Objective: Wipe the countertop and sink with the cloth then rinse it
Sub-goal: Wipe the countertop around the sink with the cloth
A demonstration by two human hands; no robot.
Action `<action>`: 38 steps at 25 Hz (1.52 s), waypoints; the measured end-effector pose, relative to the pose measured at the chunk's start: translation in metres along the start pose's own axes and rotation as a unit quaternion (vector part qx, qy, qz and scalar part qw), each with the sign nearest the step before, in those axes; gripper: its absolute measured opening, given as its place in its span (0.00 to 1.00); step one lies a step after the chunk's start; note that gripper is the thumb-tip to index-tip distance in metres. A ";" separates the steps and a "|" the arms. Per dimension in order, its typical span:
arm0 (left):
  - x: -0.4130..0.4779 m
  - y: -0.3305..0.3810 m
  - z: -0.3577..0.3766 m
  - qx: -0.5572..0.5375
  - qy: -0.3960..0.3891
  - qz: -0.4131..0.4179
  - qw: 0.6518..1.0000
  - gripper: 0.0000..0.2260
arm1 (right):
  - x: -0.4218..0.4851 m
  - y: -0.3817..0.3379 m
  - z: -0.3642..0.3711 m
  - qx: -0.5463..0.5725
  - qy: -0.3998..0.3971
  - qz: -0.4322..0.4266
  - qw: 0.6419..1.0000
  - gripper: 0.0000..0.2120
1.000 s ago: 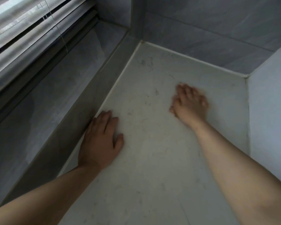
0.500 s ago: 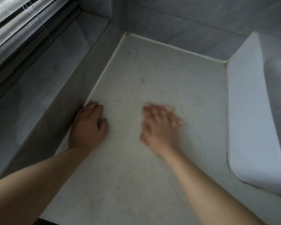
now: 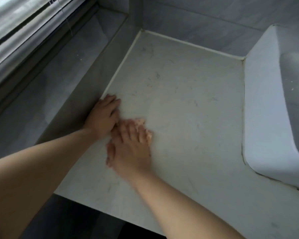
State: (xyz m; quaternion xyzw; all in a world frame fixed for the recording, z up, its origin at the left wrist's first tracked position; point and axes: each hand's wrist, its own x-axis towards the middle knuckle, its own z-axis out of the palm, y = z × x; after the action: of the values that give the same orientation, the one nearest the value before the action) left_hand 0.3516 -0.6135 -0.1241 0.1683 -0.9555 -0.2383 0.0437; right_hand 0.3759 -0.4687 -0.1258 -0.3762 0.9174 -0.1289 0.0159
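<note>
Pink cloth [image 3: 140, 121], one piece only, shows as two small crumpled bits poking out past the fingertips of the right hand [image 3: 129, 150]. The rest of it is hidden under that hand, and the view is blurred there, so its full shape cannot be told. It lies on the countertop [image 3: 188, 109], towards the near left part.

Two bare hands are in view. The right hand lies palm down on the cloth with fingers spread and fairly straight, pressing it to the surface rather than curling round it. The left hand [image 3: 104, 118] holds nothing. It rests palm down on the countertop with loosely extended fingers, right by the pale seal [image 3: 121, 66] along the left edge. The right hand's fingertips sit just beside the left hand's thumb side; whether they touch cannot be told.

One countertop, pale stone with thin grey veins, runs from the near edge to the back corner. One white sink [image 3: 266, 100] stands on its right side, well apart from both hands. Grey tiles [image 3: 205, 23] back the corner, a grey sill [image 3: 59, 75] lies to the left, and slatted blinds [image 3: 24, 31] hang above it.
</note>
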 end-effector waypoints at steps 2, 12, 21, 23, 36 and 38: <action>-0.011 -0.004 -0.006 0.004 -0.033 0.020 0.999 0.25 | -0.021 0.010 -0.004 -0.018 -0.032 -0.075 0.997 0.25; -0.032 0.001 -0.012 -0.016 -0.098 -0.027 0.995 0.19 | -0.038 0.012 0.004 -0.053 0.051 0.124 0.990 0.28; -0.036 0.002 -0.009 -0.036 -0.063 -0.039 0.997 0.19 | -0.092 -0.005 -0.003 -0.019 -0.037 -0.045 0.998 0.26; -0.041 0.003 -0.001 0.061 -0.069 -0.029 0.995 0.23 | -0.096 0.065 -0.011 -0.096 -0.014 0.066 0.993 0.26; -0.046 0.021 0.020 0.188 -0.032 -0.032 0.981 0.38 | -0.025 0.185 -0.045 -0.074 0.006 0.333 0.940 0.28; -0.046 0.021 0.021 0.192 -0.010 -0.018 0.981 0.36 | -0.044 0.162 -0.036 -0.089 0.027 0.299 0.950 0.29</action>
State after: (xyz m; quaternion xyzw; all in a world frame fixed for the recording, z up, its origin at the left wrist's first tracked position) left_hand 0.3848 -0.5707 -0.1328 0.1883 -0.9807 -0.0528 -0.0028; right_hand 0.2920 -0.3195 -0.1341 -0.0807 0.9957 -0.0459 -0.0044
